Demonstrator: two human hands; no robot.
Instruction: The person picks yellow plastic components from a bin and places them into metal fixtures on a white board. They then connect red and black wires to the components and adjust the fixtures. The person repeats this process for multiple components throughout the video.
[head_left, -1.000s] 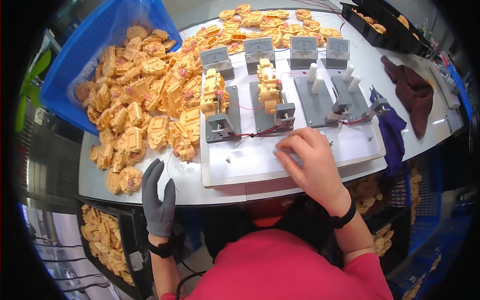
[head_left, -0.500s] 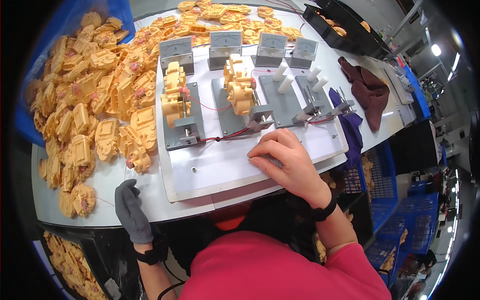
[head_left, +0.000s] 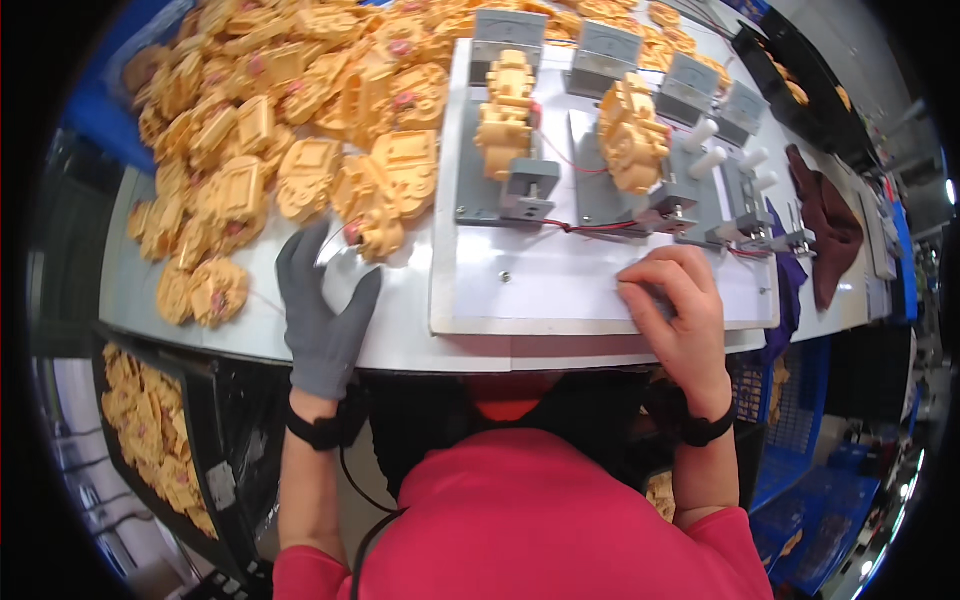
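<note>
My left hand [head_left: 325, 305], in a grey glove, is open at the table's near edge, thumb spread from the fingers. Just beyond it lies a yellow plastic gear housing [head_left: 378, 232] with a reddish part and a thin wire. My bare right hand [head_left: 685, 315] hovers over the front of a white board [head_left: 560, 290], thumb and forefinger tips together; anything between them is too small to make out. On the board, one yellow housing [head_left: 507, 115] sits upright on the left grey fixture [head_left: 480, 205], and another housing [head_left: 632, 135] on the fixture beside it. Red and black wires link the clamps.
A large heap of yellow housings [head_left: 230, 130] covers the table's left side. Analog meters [head_left: 608, 55] stand along the board's back. White pegs [head_left: 706, 162] rise from the right fixtures. A maroon cloth [head_left: 832, 235] and purple cloth [head_left: 788, 300] lie right. A black bin [head_left: 190, 420] stands below left.
My left hand has moved forward toward the loose housings, and its fingers have spread. My right hand stays pinched over the board's front. The whole view has shifted leftward.
</note>
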